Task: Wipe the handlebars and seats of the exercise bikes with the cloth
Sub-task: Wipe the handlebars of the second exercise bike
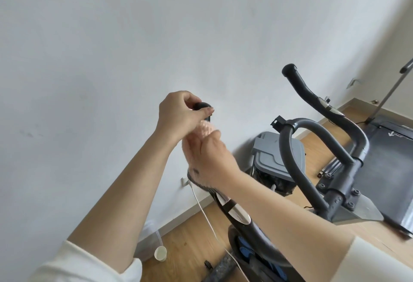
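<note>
At the tip of the near handlebar (237,212), the left hand (178,116) pinches the black end cap between thumb and curled fingers. Just below, the right hand (212,161) wraps round the bar with the pink cloth (206,128) bunched under its palm, so the cloth sits on the grip between both hands. Across the bike (344,194), the far handlebar (310,93) stands free, nothing touching it. No seat shows, nor a second bike. I judge the job early: one grip is under the cloth, while the other grip, the seat and any further bikes seem left to do. Beyond stand a grey bin (277,158), a paper cup (160,253) and a treadmill (391,158).
</note>
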